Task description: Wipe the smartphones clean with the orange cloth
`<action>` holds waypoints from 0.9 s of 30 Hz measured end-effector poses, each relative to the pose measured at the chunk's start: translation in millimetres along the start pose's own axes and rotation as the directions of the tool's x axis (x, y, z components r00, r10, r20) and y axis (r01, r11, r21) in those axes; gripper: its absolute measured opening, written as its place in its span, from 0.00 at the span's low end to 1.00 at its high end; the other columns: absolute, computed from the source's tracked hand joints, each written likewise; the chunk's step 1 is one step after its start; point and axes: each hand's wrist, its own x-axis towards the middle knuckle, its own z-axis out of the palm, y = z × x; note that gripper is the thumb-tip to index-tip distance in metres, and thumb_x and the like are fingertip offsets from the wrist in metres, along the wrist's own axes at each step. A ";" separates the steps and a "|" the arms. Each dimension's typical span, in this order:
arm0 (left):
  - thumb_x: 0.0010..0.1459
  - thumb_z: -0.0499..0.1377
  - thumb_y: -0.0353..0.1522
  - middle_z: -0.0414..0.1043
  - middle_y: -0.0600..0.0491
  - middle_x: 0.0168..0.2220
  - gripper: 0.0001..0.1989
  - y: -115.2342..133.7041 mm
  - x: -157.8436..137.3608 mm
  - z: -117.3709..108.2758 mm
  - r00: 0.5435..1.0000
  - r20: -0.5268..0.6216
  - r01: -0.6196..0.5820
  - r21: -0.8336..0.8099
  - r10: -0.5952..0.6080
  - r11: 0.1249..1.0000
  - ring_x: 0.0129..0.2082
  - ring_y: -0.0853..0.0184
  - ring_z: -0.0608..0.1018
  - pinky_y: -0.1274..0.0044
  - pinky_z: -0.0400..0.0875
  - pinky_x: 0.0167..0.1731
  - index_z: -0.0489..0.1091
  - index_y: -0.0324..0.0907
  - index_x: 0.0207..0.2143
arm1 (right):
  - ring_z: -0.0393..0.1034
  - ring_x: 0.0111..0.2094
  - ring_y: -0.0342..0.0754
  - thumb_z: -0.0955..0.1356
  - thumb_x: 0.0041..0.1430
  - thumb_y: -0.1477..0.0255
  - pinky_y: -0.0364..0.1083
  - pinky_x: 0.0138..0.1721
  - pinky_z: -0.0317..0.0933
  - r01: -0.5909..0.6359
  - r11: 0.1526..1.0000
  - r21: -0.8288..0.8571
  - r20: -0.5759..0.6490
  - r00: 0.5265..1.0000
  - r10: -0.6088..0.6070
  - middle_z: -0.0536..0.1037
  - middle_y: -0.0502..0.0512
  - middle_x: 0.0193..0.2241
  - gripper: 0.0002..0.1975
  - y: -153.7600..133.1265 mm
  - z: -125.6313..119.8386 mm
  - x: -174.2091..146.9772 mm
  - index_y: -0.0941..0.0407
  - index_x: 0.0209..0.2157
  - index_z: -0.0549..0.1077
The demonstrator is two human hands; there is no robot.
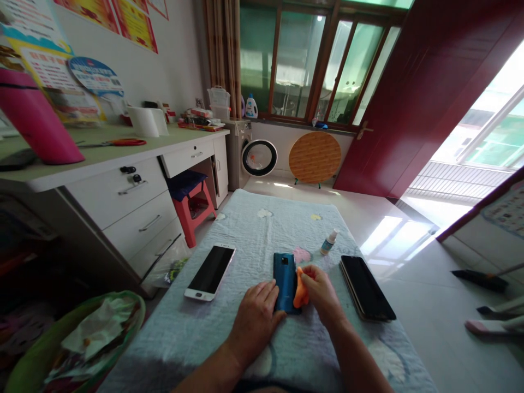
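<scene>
A blue smartphone (285,284) lies back up on the light blue cloth (262,229), its camera block toward the far end. My left hand (256,314) holds it by the left side, fingers against the edge and thumb near the bottom corner. An orange cloth (302,289) is bunched in my right hand (321,286), pinched between thumb and fingers, touching the phone's right edge. To the left lies a white smartphone (210,272), dark screen up. A dark tablet (367,287) lies at the right on a second flat device. A small spray bottle (329,242) stands beyond my right hand.
A desk with white drawers (123,191) runs along the left, with a pink bottle (39,117) on top. Below it are a red stool (195,207) and a green basket (141,311) of rubbish. A round wooden tabletop (315,157) leans against the far wall, near a red door (393,98).
</scene>
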 end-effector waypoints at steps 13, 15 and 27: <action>0.56 0.62 0.39 0.72 0.40 0.52 0.28 -3.8 -3.4 -4.6 0.998 -0.060 -0.021 -0.137 0.013 0.990 0.52 0.51 0.74 0.58 0.68 0.53 0.64 0.38 0.57 | 0.68 0.25 0.43 0.74 0.43 0.62 0.41 0.26 0.61 -0.077 0.877 0.474 0.077 0.996 0.046 0.75 0.52 0.27 0.16 -15.2 2.8 -8.4 0.57 0.31 0.72; 0.58 0.60 0.37 0.73 0.41 0.51 0.24 -3.4 -2.1 -6.8 0.997 -0.076 0.003 -0.182 -0.017 0.983 0.50 0.52 0.74 0.59 0.69 0.51 0.64 0.38 0.55 | 0.68 0.26 0.43 0.74 0.45 0.62 0.41 0.27 0.61 -0.054 0.878 0.475 0.105 0.994 0.004 0.75 0.52 0.28 0.15 -17.6 7.0 -11.1 0.57 0.31 0.72; 0.56 0.56 0.28 0.71 0.47 0.47 0.29 -5.1 -4.7 -16.1 0.967 -0.139 0.120 -0.496 -0.215 0.860 0.39 0.63 0.77 0.69 0.75 0.41 0.57 0.43 0.61 | 0.70 0.39 0.46 0.66 0.60 0.70 0.45 0.43 0.65 0.489 0.871 -0.040 0.173 0.862 -0.476 0.75 0.53 0.37 0.06 -17.0 40.8 -33.2 0.53 0.38 0.74</action>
